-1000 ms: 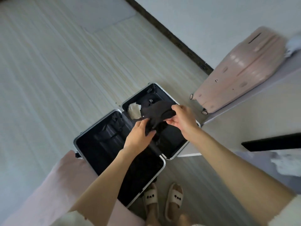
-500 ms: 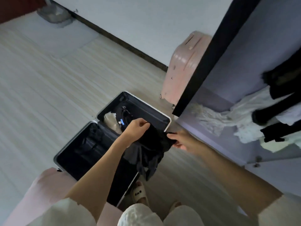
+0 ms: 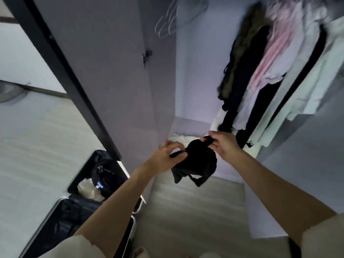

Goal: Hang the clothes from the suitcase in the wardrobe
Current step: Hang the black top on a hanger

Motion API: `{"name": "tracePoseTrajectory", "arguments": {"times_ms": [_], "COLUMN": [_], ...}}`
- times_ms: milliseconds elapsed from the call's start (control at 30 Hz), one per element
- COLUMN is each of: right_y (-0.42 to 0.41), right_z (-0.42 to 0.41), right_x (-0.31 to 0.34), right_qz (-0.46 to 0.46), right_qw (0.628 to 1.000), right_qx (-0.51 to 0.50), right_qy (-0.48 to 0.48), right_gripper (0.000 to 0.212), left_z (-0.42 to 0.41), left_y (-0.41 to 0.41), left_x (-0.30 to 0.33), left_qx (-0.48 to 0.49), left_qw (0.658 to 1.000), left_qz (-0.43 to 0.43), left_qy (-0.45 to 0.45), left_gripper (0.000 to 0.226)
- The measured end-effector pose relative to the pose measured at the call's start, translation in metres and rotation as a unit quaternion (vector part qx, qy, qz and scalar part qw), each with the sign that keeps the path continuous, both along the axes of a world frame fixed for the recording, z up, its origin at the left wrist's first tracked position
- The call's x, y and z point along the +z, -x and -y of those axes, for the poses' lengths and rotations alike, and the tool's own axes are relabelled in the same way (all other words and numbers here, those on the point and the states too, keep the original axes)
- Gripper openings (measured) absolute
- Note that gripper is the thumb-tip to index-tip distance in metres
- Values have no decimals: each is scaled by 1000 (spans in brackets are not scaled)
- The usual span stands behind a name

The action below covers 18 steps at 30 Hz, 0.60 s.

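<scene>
Head view: one small black fabric garment (image 3: 200,161), one open black hard-shell suitcase (image 3: 87,185) on the pale wood-grain floor (image 3: 193,211), one grey open wardrobe (image 3: 195,71) holding several hung clothes (image 3: 264,71). Left hand (image 3: 168,154) and right hand (image 3: 221,143) each pinch the garment's top edge with fingers closed, holding it up before the wardrobe.

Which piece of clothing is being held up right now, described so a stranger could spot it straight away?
Start at the open wardrobe, where pale and dark clothes hang at the right. In front of its lower opening, the left hand and right hand grip a small black garment between them. Unlike the hanging pieces, it is bunched up, on no hanger, with thin straps dangling below.
</scene>
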State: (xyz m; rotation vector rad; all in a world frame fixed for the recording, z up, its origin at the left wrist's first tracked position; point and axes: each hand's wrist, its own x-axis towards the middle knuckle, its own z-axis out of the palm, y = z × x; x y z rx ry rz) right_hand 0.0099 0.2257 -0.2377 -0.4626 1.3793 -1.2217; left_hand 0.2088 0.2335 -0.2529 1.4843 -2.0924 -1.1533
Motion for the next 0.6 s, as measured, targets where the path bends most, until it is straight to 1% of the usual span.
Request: {"name": "tracePoseTrajectory", "arguments": {"times_ms": [67,133,167,200,267,333,467,600], "right_y": [18,32,40,47,56,63,66,57], "right_z": [10,21,25,30,42,56,92,146], "right_x": [19,38,47,58,73,88,108,125], "right_qz": [3,15,23,21,8,-4,-56,-85], "right_qw": [1000,999,998,997,997,997,995,990], "right_qx": [-14,-18,-18,-17,-5,11,49,77], "right_qy": [18,45,59,70,78,77,67,85], "right_gripper": [10,7,8,15,26,28,29,24], "left_z": [10,28,38,50,71,93,136,191], "left_y": [21,39,47,54,63,70,75,78], "left_x": [17,37,48,60,82,107,147,170], "left_qx": [-37,-62,-51,-23,41,81,118,145], "left_qw": [998,993,992,993,998,993,979,961], "left_qz": [42,91,99,90,11,-71,-148,-218], "left_qy": [10,45,59,67,47,37,75,94], "left_gripper": [27,27,26,25,25,25,28,33]}}
